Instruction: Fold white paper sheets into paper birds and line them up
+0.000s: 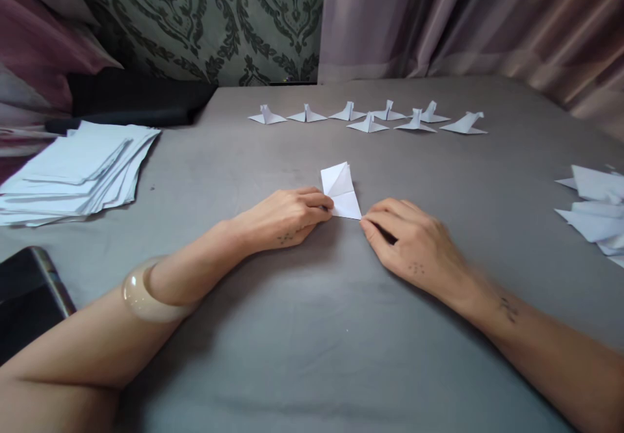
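A small folded white paper with visible creases lies on the grey cloth in front of me. My left hand pinches its left lower corner between thumb and fingers. At the opposite lower corner, the thumb and forefinger of my right hand are pressed together on the paper's tip. The fingertips cover both corners. A pale bangle circles my left forearm.
Several folded paper birds stand in two rows toward the back. A stack of white sheets lies at left, near a black cloth and a dark phone-like device. More folded papers sit at the right edge.
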